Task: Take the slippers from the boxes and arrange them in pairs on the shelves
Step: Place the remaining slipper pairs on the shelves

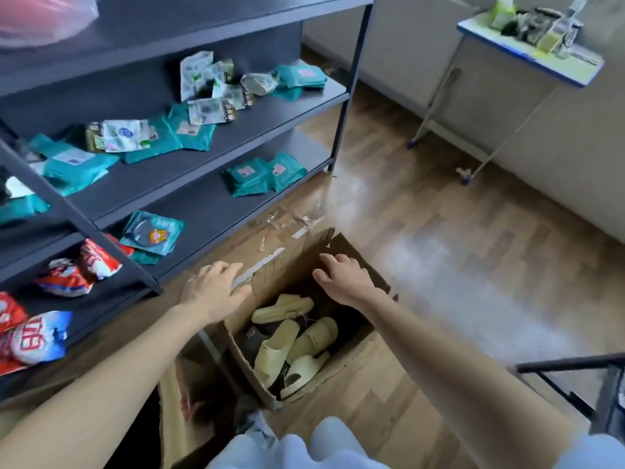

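An open cardboard box (341,377) stands on the wooden floor below me. Inside lie several pale yellow-green slippers (280,346) mixed with a few dark ones (252,340). My left hand (216,291) rests flat, fingers spread, on the box's taped left flap (267,255). My right hand (341,279) presses the far flap outward with fingers apart. Neither hand holds a slipper. A dark grey shelving unit (209,184) stands just left of the box.
Teal packets (263,176) and white-green packets (206,82) lie scattered on the shelves, red-white bags (67,279) lower left. A second open box (182,411) sits near my legs. A small cluttered table (531,49) stands far right; a dark metal frame (575,384) at the right edge.
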